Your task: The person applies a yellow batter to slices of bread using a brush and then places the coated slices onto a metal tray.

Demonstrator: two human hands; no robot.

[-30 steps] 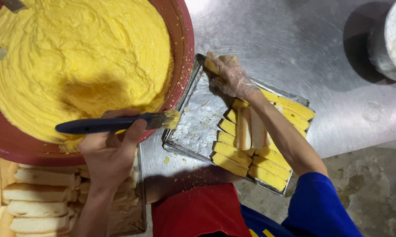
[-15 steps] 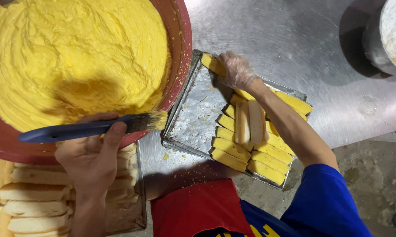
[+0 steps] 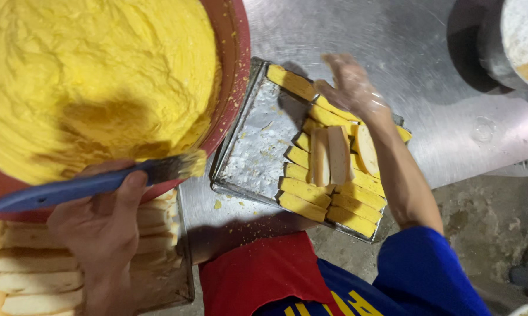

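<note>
My left hand (image 3: 100,228) is shut on a blue-handled brush (image 3: 88,186), whose yellow-smeared bristles rest at the rim of a big red bowl (image 3: 237,70) full of yellow spread (image 3: 88,76). My right hand (image 3: 351,88), in a clear glove and blurred, hovers with its fingers apart over the far side of a metal tray (image 3: 252,158). It holds nothing. Yellow-coated bread sticks (image 3: 310,193) lie in rows on the tray's right half, with one more at the far corner. Three plain bread sticks (image 3: 328,155) lie on top of them.
A second tray of plain bread sticks (image 3: 30,281) sits at the lower left, under my left hand. Everything stands on a steel table (image 3: 404,47). A metal pot (image 3: 515,41) is at the top right. Concrete floor (image 3: 486,222) shows beyond the table edge.
My right hand left a coated stick at the tray's far corner and drew away to the right. My left hand slid the brush left along the bowl rim.
</note>
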